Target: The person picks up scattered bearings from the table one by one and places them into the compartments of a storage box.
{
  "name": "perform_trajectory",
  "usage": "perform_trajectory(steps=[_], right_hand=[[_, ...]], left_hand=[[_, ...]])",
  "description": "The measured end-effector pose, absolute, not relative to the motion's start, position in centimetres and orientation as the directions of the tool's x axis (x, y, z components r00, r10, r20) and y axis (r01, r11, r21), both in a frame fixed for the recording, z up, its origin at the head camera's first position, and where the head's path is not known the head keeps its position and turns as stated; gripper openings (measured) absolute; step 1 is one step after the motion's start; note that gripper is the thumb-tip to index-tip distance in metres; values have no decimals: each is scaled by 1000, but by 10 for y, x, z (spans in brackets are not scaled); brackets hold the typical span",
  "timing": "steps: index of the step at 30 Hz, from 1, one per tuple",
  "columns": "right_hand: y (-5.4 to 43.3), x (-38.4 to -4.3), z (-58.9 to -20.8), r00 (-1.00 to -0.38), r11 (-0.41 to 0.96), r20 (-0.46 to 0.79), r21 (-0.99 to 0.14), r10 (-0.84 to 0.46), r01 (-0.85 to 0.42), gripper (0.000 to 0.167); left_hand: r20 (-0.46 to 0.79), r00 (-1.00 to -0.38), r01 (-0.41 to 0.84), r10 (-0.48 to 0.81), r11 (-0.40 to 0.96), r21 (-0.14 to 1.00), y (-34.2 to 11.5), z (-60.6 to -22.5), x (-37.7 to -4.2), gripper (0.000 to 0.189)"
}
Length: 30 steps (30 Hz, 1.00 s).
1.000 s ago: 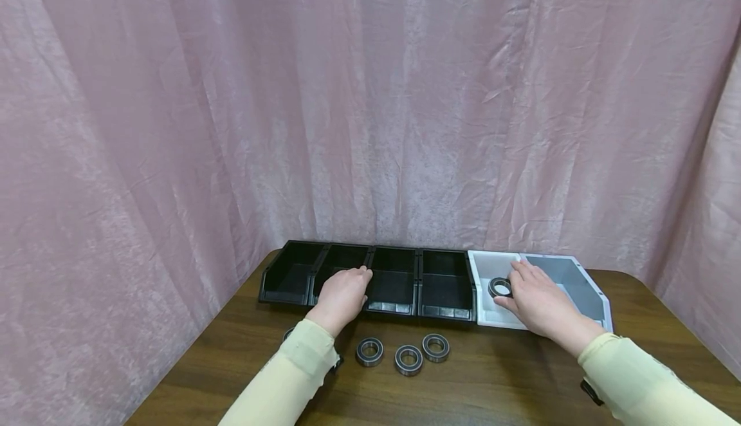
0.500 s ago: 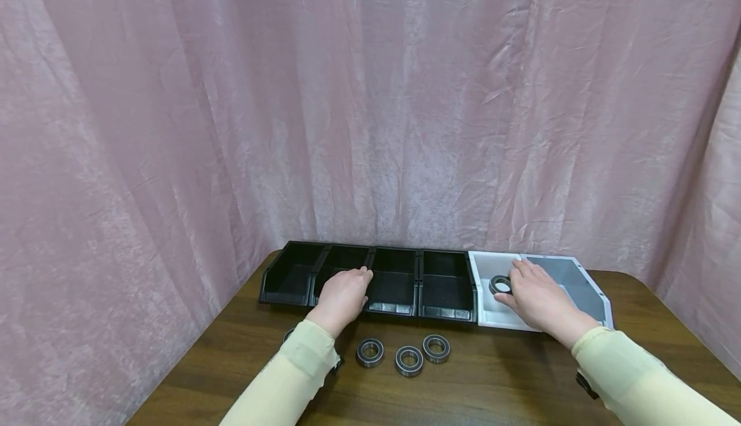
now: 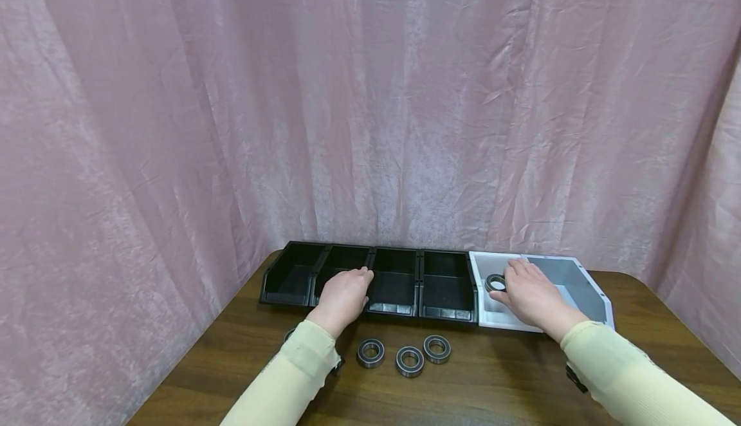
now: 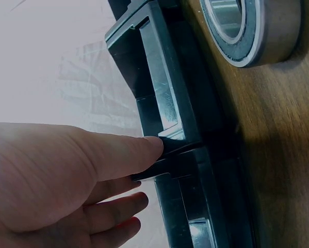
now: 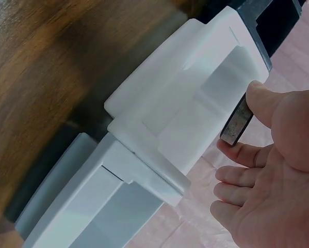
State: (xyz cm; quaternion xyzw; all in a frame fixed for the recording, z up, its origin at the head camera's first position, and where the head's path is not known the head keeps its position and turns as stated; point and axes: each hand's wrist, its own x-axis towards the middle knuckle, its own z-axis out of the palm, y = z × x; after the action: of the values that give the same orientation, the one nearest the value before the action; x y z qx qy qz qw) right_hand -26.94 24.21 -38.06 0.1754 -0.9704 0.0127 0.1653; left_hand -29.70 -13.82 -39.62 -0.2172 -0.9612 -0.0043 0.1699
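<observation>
Bearing (image 3: 496, 282) hung over the white bin (image 3: 492, 316), pinched between the right hand's (image 3: 529, 297) thumb and fingers. Left hand (image 3: 341, 295), fingers straight, steadied the black bins (image 3: 393, 308). A loose pinch could drop it edge-on and bounce it out.

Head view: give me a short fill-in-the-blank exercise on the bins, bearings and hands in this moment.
1. The right hand pinches a bearing over the ____ bin.
2. The row holds ____ black bins.
3. Loose on the table, in plain sight between the sleeves, lie ____ bearings.
4. The left hand rests on the ____ bins.

Missing words: white; four; three; black
</observation>
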Motion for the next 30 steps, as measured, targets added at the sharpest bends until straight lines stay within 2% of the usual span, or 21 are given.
perform_trajectory(steps=[30], right_hand=[[247,-288,-399,-921,955,267,-9,-285,-298,53]], left_hand=[[329,-848,419,416,906,-64,-139,-397,-298,50]])
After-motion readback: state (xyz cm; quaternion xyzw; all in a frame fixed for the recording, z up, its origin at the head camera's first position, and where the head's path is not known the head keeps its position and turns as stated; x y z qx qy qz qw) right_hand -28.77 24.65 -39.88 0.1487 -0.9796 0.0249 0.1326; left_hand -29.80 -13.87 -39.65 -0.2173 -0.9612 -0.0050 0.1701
